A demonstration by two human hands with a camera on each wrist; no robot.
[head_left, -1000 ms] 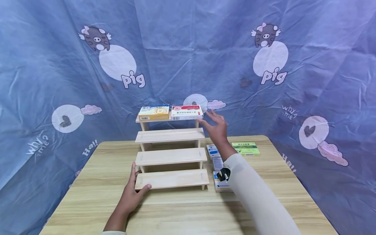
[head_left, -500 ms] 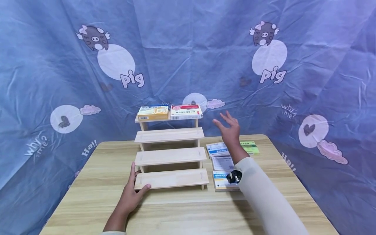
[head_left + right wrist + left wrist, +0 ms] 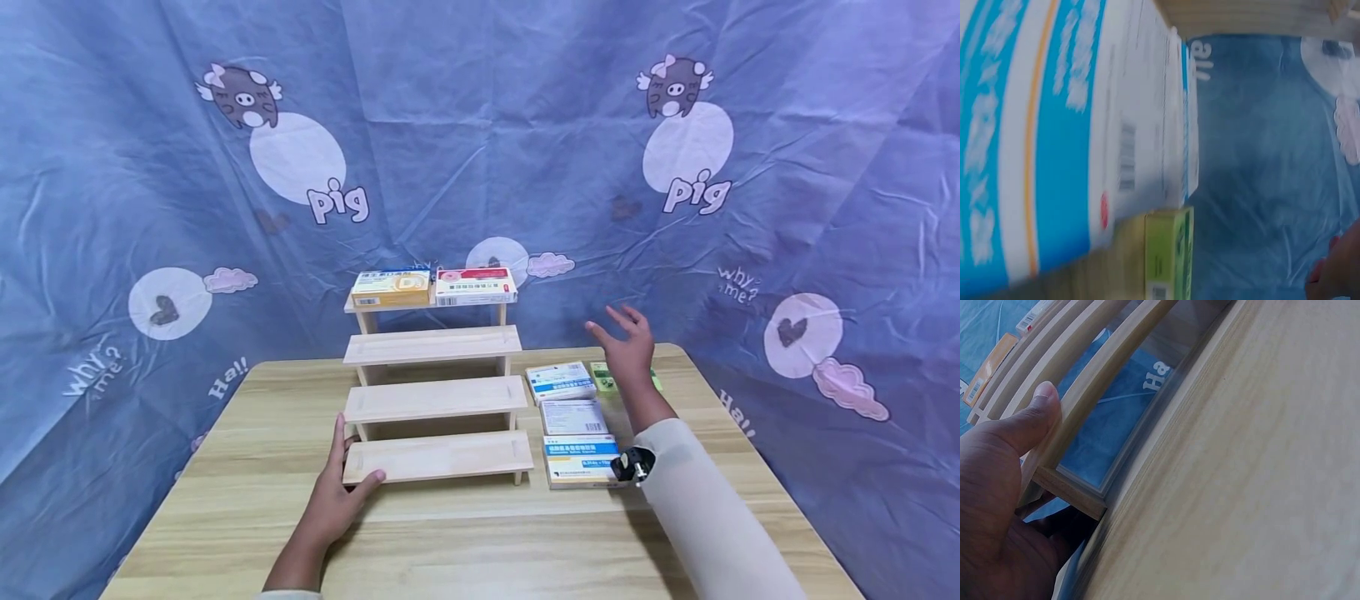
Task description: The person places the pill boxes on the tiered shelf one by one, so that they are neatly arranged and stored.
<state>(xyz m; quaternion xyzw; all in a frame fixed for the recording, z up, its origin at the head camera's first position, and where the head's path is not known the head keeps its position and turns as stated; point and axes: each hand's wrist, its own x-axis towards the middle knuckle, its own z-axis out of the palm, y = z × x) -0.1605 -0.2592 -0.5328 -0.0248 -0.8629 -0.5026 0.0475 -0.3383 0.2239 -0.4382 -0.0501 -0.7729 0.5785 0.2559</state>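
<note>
A four-step wooden display rack [image 3: 438,457] stands on the table. My left hand [image 3: 337,487] grips the left end of its lowest step, thumb [image 3: 1044,403] on the top face and the other fingers at the side. On the top step lie a yellow-and-white medicine box [image 3: 393,288] and, to its right, a red-and-white medicine box [image 3: 476,287]. My right hand [image 3: 632,350] is in the air to the right of the rack, fingers spread and holding nothing. It overlaps a green medicine box [image 3: 603,377] in the head view.
Right of the rack, a column of medicine boxes lies on the wooden table [image 3: 450,542]: a blue-and-white box [image 3: 561,382] at the back, a white box [image 3: 573,417] in the middle, a larger blue-and-white box [image 3: 577,462] in front. A blue printed cloth [image 3: 480,167] hangs behind.
My right hand has moved away from the red-and-white box, to the right and down over the green box, uncovering the column of boxes. The left hand keeps its grip on the rack.
</note>
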